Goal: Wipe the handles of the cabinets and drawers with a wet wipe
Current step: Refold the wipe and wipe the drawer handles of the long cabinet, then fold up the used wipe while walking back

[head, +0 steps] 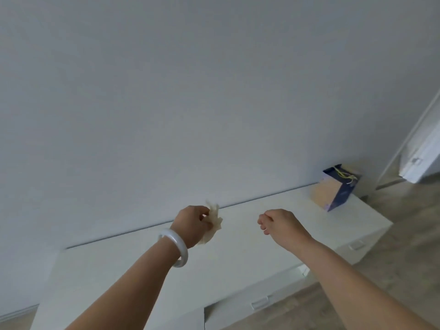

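Head view, and both arms are stretched out over the white cabinet top [250, 253]. Left hand [192, 225], pale bangle [175, 248] on the wrist, has fingers and thumb pinched round the crumpled wet wipe [214, 220], which stands roughly upright above the top near its back edge by the wall [190, 103]. Right hand [281, 225] hangs loosely curled, holding nothing. Plenty of bare top between them. Handles [260, 302] run level along the front below. Gift bag [338, 189] at the far right corner.
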The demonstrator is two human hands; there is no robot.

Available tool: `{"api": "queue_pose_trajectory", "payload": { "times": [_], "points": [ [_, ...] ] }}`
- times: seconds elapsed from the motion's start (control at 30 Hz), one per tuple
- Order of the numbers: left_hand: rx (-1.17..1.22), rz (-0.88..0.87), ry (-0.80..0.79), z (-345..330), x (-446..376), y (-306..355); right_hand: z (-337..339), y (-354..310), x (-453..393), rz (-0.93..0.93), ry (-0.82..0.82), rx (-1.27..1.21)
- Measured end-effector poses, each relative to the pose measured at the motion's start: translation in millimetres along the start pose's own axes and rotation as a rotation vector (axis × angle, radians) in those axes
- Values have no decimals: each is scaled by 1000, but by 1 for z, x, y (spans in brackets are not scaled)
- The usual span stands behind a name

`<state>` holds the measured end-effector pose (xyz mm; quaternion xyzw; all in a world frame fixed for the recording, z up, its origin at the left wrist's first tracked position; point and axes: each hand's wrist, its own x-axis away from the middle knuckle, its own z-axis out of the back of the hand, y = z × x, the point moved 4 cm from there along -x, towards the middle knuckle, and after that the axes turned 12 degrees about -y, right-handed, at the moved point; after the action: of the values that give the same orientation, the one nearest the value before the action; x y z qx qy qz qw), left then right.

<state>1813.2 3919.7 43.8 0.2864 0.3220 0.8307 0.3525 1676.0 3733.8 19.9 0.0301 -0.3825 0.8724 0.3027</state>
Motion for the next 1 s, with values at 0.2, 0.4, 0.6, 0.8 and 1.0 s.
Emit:
{"api": "queue_pose_trajectory", "payload": {
  "times": [0.2,0.4,0.6,0.8,1.0],
  "points": [
    [-50,-94,-18,-1,-14,80,74,6,25,17,88,-23],
    [-35,-188,9,-8,-22,157,149,8,42,87,171,5],
    [5,-348,16,-46,-32,268,243,32,74,157,315,84],
    [-112,-495,-4,-132,-66,389,338,108,113,154,404,67],
    [-234,-645,-93,-250,-110,496,406,217,142,82,444,-34]
  ]
}}
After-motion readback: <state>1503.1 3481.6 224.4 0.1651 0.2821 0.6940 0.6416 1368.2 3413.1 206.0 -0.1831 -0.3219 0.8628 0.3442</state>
